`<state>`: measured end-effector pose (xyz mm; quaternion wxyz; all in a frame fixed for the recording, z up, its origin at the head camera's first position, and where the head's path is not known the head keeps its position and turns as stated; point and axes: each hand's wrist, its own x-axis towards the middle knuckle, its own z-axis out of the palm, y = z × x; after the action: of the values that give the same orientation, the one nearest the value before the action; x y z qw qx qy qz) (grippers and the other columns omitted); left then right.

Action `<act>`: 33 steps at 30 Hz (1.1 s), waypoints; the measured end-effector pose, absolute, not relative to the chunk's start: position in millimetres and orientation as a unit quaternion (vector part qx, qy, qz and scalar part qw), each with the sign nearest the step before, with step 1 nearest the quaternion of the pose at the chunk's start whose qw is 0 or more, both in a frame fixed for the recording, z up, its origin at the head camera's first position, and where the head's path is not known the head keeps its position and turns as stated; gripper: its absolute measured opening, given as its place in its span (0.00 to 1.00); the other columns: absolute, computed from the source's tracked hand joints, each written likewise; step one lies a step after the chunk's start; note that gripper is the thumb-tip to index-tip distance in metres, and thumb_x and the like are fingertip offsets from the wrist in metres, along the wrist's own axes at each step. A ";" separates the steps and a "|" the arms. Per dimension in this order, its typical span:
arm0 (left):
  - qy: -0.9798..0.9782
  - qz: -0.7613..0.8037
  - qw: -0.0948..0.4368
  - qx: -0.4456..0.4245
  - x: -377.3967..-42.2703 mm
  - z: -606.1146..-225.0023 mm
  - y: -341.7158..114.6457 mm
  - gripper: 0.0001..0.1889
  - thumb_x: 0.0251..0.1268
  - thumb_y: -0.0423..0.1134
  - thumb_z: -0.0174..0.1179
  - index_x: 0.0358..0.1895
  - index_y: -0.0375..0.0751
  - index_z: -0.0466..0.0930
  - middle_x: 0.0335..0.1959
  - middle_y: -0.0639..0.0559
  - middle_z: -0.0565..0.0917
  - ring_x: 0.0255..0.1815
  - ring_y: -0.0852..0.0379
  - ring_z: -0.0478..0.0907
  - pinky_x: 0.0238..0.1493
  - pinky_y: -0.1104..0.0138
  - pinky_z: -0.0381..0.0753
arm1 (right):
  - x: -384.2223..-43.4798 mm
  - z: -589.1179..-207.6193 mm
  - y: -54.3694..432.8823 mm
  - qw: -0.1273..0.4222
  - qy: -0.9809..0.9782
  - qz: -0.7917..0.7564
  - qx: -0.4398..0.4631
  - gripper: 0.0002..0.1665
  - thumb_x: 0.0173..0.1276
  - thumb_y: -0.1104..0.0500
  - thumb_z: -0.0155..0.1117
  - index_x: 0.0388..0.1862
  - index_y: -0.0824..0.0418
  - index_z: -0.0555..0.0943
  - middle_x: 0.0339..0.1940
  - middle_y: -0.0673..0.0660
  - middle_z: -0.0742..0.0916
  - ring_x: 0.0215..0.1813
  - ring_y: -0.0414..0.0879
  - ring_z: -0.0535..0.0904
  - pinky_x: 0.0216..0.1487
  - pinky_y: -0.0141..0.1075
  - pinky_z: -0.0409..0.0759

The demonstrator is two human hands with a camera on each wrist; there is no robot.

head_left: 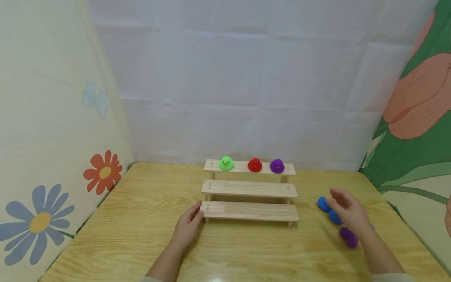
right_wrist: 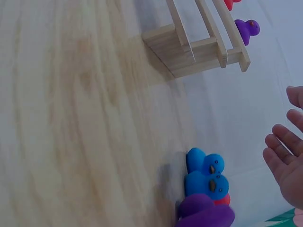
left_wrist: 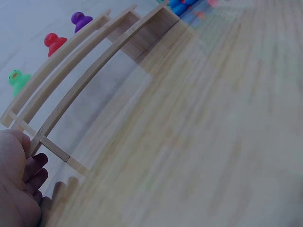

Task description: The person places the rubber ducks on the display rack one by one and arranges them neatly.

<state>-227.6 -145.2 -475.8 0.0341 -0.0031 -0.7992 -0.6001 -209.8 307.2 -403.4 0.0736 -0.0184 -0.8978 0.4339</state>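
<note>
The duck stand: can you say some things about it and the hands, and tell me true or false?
1. The green duck is on the top step. True.
2. On that step, the red duck is between the green duck and the purple duck. True.
3. The left hand holds a duck. False: it holds the stand by its left end.
4. The right hand grips the stand. False: it is open, near the blue ducks.

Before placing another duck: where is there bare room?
Bare: the middle shelf, the bottom shelf right of the left grip, and the table in front, left of the blue ducks. Crowded: around those, near the right grip; the top shelf carries three ducks.
</note>
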 end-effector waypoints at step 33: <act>-0.803 -0.594 0.038 -0.012 -225.6 -475.0 -146.0 0.25 0.76 0.36 0.49 0.71 0.30 0.63 0.69 0.34 0.70 0.71 0.42 0.67 0.71 0.52 0.66 | -197.9 -436.0 336.4 0.004 -0.911 0.403 -0.088 0.44 0.73 0.39 0.54 0.74 0.68 0.60 0.70 0.75 0.69 0.70 0.71 0.63 0.68 0.62 0.65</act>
<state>-225.6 -146.0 -475.0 0.0380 -0.0119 -0.8031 -0.5945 -197.9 336.4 -436.0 0.0043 -0.0883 -0.9111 0.4026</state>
